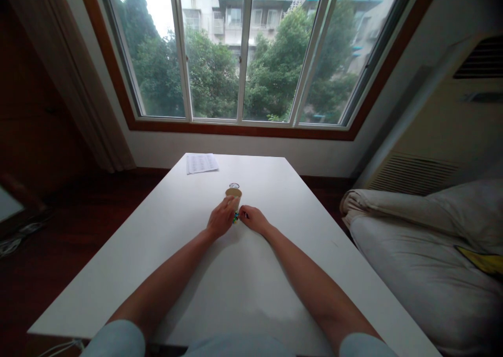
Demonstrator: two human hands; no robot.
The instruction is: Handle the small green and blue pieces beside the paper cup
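Note:
A tan cup [234, 192] stands upright on the white table [220, 294], with its open mouth facing up. My left hand [220, 219] is against the cup's near left side, its fingers bent round it and hiding part of the wall. Small coloured beads [236, 218], green and blue among them, lie in a little cluster between my two hands. My right hand [253, 219] is closed beside the beads, thumb and fingers pressed together; whatever they pinch is too small to make out. Just behind the cup lies a thin dark ring-shaped item [234, 185].
Printed paper sheets [201, 163] lie at the table's far left corner. A wide window [243, 58] is beyond the table. On the right are a covered bed or sofa [393, 252] and an air conditioner [444, 121]. Cables [19, 239] lie on the floor at left.

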